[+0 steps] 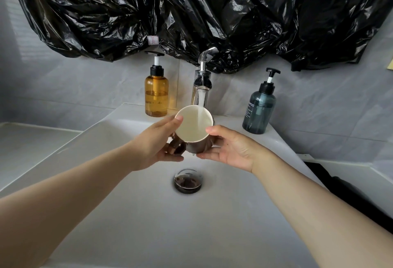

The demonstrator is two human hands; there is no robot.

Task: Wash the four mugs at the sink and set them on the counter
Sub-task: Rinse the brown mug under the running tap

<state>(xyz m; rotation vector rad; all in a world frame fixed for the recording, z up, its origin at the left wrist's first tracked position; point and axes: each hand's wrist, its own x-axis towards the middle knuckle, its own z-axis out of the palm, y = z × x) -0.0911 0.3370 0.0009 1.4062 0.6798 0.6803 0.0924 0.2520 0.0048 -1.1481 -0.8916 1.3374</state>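
Brown glazed mug w/ cream inside [198, 146] over white basin [131, 204], under tap stream [202, 101]; left hand [157, 146] clasps handle side, right hand [229, 150] cups body; keep tilted, swirl, rinse rim

Brown mug [196, 145], cream inside; amber bottle [156, 95]; teal bottle [258, 112].

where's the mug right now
In the head view the mug sits at centre frame, held over the sink between the left hand and right hand, directly under the running faucet, above the drain.
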